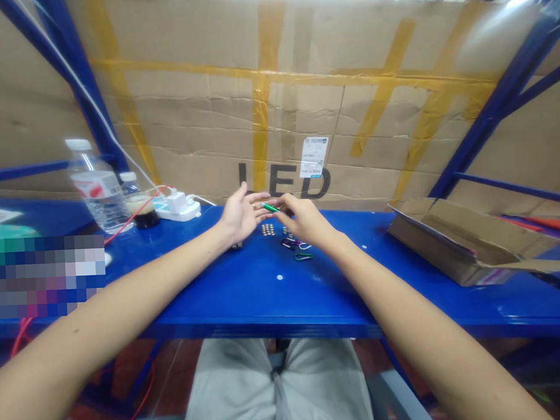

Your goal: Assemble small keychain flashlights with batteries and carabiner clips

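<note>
Slim green piece [270,207] held above the blue table [247,298]
I have the right hand [301,216] pinching it between thumb and fingers; the left hand [242,214] spreads open beside it (touching? I can't tell).

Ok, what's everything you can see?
Cardboard: one wall, brown with yellow tape, behind table
Table: one, blue, across middle
Posts: several, blue, both sides
Bottles: two, clear, table's left
Cup: one, dark-filled, beside bottles
Power strip: one, white, beside cup
Box: one, brown, table's right
Metal bits: several, silvery, mid-table
Clips: several, mixed colours, beside metal bits
Slim piece: one, green, centre
Trousers: one pair, grey, below table
Left hand: one, bare, centre
Right hand: one, bare, holding slim piece
</note>
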Demonstrator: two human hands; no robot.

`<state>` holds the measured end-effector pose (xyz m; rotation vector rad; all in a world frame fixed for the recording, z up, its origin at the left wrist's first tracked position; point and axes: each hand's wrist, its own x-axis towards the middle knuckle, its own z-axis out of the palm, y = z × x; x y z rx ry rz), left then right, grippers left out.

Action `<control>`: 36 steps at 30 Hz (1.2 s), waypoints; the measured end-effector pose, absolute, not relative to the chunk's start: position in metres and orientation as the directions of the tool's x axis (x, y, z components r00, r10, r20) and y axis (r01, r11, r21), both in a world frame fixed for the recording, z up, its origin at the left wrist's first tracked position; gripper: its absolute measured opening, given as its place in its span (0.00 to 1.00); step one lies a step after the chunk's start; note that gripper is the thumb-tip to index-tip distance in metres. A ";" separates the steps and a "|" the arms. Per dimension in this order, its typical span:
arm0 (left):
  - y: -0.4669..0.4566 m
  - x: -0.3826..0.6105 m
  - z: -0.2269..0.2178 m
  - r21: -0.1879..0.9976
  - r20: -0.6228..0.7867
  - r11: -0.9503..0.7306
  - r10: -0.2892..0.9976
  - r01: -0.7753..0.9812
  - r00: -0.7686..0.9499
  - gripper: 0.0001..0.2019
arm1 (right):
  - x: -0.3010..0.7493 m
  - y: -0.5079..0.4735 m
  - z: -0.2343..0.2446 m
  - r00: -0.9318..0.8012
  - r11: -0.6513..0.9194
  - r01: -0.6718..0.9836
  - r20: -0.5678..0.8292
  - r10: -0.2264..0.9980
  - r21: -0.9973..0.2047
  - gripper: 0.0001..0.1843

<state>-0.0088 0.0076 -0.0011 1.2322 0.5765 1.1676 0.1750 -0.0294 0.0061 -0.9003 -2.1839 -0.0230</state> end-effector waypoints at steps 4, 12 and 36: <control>0.003 -0.005 -0.001 0.916 0.217 -0.044 0.890 -0.398 0.402 0.32 | 0.178 -0.030 0.010 -0.561 0.787 0.592 0.612 0.558 -0.175 0.06; 0.003 -0.007 -0.001 0.905 0.205 -0.003 0.880 -0.426 0.428 0.31 | 0.176 -0.035 0.014 -0.562 0.795 0.576 0.614 0.554 -0.191 0.11; -0.007 -0.007 0.007 0.808 0.120 0.163 0.895 -0.566 0.430 0.24 | 0.174 -0.035 0.013 -0.533 0.831 0.510 0.678 0.507 -0.221 0.09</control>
